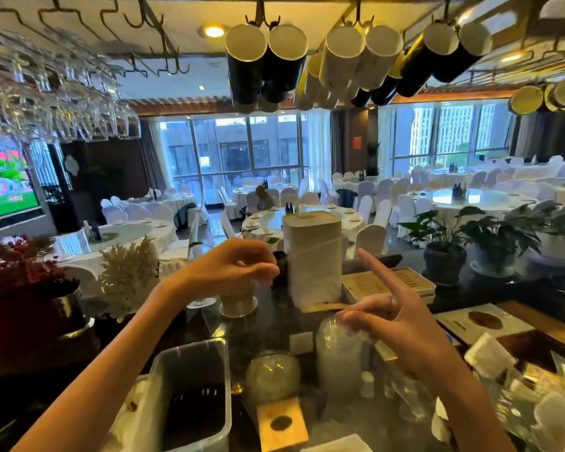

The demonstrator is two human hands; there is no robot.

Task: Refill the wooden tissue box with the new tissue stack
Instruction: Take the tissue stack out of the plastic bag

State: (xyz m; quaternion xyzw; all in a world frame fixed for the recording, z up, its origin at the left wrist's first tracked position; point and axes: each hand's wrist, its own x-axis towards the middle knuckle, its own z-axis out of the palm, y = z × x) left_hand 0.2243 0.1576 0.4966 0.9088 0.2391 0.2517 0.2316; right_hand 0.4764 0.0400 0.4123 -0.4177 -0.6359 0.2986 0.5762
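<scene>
A tall white tissue stack (313,256) stands upright on the dark bar counter, its foot on a thin wooden piece (320,307). A thin pale band (310,251) runs slantwise across the stack's front. My left hand (232,265) is just left of the stack, with thumb and fingers pinched on that band. My right hand (395,321) is low and to the right of the stack. Its index finger points up and its other fingers are curled against the thumb, with nothing visible between them. A wooden panel with an oval hole (281,422) lies near me on the counter.
A clear plastic bin (190,399) sits at the near left, with glass jars (340,357) in front of the stack. A wooden tray (388,283) and a box with an oval opening (483,321) lie to the right. Mugs (340,57) and glasses (56,102) hang overhead.
</scene>
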